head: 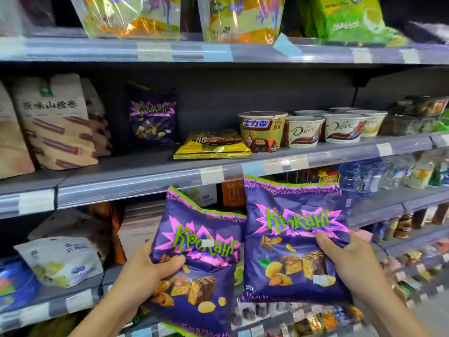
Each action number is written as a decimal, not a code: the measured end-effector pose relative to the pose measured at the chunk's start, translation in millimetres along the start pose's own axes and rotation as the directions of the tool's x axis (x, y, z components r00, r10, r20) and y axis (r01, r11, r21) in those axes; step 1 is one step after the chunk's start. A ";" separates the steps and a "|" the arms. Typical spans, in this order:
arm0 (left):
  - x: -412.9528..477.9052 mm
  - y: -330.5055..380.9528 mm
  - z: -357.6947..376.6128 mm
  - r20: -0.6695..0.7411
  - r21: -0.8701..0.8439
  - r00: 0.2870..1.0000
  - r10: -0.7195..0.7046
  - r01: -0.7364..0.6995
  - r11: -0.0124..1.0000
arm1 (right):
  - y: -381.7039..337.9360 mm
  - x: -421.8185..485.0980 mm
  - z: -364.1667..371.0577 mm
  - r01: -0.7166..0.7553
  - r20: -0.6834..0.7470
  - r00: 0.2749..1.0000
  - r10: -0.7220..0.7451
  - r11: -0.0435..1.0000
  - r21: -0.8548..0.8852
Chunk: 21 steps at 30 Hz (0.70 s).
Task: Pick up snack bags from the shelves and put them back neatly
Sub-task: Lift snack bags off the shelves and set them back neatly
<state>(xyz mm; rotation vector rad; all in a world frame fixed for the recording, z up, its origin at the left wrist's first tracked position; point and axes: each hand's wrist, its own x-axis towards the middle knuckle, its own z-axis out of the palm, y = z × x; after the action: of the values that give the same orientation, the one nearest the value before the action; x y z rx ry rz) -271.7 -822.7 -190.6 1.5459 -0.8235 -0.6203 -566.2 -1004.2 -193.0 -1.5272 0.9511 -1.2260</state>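
While each hand grips a purple Krokant candy bag, the left hand on one bag and the right hand on the other, both bags hang below the middle shelf; restocking seems next, upright beside the Krokant bag standing there.

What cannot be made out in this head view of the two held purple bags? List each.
Head view:
- Fingers of the left hand: hidden behind the left purple bag.
- Fingers of the right hand: hidden behind the right purple bag.
- Print on the price labels: blurred.
- Tops of the yellow bags: cut off by the upper edge.
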 end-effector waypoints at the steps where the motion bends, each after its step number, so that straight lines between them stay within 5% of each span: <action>1: -6.0 3.6 -2.5 -0.044 -0.018 0.999 0.014 -0.014 1.000 | -2.3 0.1 -0.9 -0.014 0.012 1.000 0.013 0.999 0.030; 11: -65.9 57.6 -56.0 -0.392 -0.194 0.918 0.056 -0.142 0.971 | -31.0 9.9 17.4 -0.189 0.214 0.970 0.118 0.918 0.349; 21: -48.5 86.9 -113.0 -0.505 -0.207 0.859 0.088 -0.220 0.953 | -108.7 51.2 79.5 -0.160 0.296 0.955 0.025 0.882 0.444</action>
<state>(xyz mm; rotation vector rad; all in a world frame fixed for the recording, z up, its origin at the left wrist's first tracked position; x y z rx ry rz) -226.0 -718.2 -92.3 1.2976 -0.4480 -0.1831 -476.0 -1008.0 -80.7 -1.2115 0.4877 -1.0365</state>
